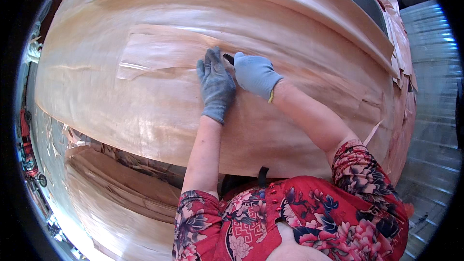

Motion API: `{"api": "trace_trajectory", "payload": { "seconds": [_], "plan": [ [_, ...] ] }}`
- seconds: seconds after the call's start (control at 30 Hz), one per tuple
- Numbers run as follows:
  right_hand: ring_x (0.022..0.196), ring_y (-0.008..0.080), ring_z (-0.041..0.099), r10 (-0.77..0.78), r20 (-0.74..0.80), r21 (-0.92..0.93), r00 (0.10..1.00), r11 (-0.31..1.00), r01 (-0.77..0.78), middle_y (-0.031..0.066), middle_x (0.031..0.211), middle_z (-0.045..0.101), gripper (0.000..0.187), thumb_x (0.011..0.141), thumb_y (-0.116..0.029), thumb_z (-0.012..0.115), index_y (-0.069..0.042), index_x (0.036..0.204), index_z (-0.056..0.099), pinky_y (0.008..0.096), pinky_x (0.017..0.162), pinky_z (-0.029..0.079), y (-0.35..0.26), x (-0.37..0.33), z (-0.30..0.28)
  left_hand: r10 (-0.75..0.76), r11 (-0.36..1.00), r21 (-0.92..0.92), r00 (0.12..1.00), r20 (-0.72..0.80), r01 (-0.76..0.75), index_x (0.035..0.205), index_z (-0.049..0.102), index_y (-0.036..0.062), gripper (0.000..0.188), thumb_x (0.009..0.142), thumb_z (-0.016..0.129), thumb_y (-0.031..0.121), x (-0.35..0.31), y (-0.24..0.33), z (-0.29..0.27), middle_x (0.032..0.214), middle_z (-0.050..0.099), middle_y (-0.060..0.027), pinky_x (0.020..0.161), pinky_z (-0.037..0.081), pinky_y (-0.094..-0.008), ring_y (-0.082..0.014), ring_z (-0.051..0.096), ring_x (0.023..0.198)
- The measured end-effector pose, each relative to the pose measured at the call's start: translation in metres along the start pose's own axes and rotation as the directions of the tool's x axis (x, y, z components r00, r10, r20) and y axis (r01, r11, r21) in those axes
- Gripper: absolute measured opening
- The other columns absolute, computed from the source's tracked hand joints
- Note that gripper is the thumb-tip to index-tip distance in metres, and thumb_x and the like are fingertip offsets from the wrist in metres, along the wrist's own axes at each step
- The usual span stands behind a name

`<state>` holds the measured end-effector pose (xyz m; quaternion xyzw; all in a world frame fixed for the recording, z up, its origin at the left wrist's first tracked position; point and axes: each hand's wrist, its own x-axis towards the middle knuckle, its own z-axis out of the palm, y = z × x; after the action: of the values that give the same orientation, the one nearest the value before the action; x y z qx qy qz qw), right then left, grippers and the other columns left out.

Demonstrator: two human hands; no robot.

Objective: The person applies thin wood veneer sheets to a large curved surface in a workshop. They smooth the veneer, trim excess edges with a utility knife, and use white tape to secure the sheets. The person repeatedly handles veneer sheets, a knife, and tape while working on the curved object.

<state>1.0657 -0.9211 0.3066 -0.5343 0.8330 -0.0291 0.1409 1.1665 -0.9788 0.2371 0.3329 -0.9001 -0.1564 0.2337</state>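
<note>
My left hand [216, 84] lies flat, fingers together, on the veneer sheet [145, 106] spread over the counter. My right hand [254, 73] is clenched on a dark knife [228, 58]. A slip could split the thin sheet or nick that glove.

Illumination is bright and even daylight, strongest at the right and upper right, where the corrugated metal wall [430, 67] is washed pale, and at the lower left, where the floor [53, 164] glares white. The veneer sheet [290, 34] carries a soft sheen and only faint shadows beneath the gloved hands. Fisheye distortion bows straight edges heavily, a black vignette rings the frame, and detail softens toward the rim while the centre stays sharp.
</note>
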Motion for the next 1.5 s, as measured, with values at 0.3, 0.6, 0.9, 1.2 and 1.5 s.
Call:
{"api": "trace_trajectory", "payload": {
  "seconds": [0.3, 0.6, 0.9, 1.2, 1.5],
  "plan": [
    [0.068, 0.0332, 0.064, -0.04, -0.033, 0.048, 0.999, 0.998, 0.042, 0.02, 0.074, 0.063, 0.016, 0.081, -0.016, 0.049, -0.001, 0.086, 0.051, 0.0422, 0.054, 0.05, 0.014, -0.015, 0.002, -0.005, 0.999, 0.052, 1.0, 0.012, 0.004, 0.136, 0.023, -0.0006, 0.059, 0.084, 0.042, 0.02, 0.0, 0.006, 0.009, 0.138, 0.033, -0.0152, 0.108, 0.011, -0.0431, -0.027, 0.027, 0.13],
    [0.06, 0.027, 0.065, -0.008, 0.11, -0.078, 0.994, 0.997, 0.016, 0.0137, 0.068, 0.064, 0.012, 0.077, -0.012, 0.052, -0.002, 0.085, 0.052, 0.0411, 0.044, 0.047, 0.06, -0.075, 0.005, -0.015, 1.0, 0.021, 0.997, 0.081, 0.014, 0.138, 0.012, -0.0003, 0.065, 0.086, 0.044, 0.021, 0.002, 0.01, 0.0, 0.143, 0.025, -0.0105, 0.108, 0.008, -0.0399, -0.0259, 0.021, 0.133],
    [0.051, 0.0248, 0.062, -0.071, 0.172, -0.107, 0.983, 0.99, 0.091, 0.0122, 0.06, 0.061, 0.01, 0.077, -0.01, 0.051, -0.005, 0.085, 0.048, 0.0389, 0.037, 0.041, 0.099, -0.116, 0.001, -0.107, 0.944, 0.325, 0.985, 0.132, 0.059, 0.138, 0.009, -0.0039, 0.118, 0.06, 0.06, 0.07, 0.014, -0.01, -0.008, 0.143, 0.019, -0.0189, 0.107, 0.007, -0.0451, -0.0288, 0.015, 0.134],
    [0.051, 0.0259, 0.061, -0.164, 0.185, -0.064, 0.969, 0.982, 0.178, 0.0124, 0.061, 0.06, 0.013, 0.074, -0.011, 0.054, -0.007, 0.084, 0.049, 0.0371, 0.037, 0.039, 0.155, -0.166, -0.004, -0.1, 0.933, 0.36, 0.975, 0.199, 0.022, 0.139, 0.01, -0.0004, 0.11, 0.066, 0.059, 0.065, 0.015, -0.054, -0.02, 0.145, 0.013, -0.0202, 0.108, 0.008, -0.0423, -0.0301, 0.009, 0.135],
    [0.054, 0.0251, 0.062, -0.206, 0.36, -0.022, 0.91, 0.973, 0.229, 0.0098, 0.064, 0.061, 0.015, 0.072, -0.012, 0.056, -0.008, 0.086, 0.052, 0.0397, 0.04, 0.04, 0.24, -0.193, -0.022, -0.03, 0.938, 0.344, 0.977, 0.213, -0.046, 0.14, 0.009, 0.0017, 0.104, 0.07, 0.061, 0.058, 0.016, -0.074, -0.018, 0.146, 0.011, -0.0189, 0.108, 0.006, -0.0411, -0.0301, 0.004, 0.136]
  ]
}}
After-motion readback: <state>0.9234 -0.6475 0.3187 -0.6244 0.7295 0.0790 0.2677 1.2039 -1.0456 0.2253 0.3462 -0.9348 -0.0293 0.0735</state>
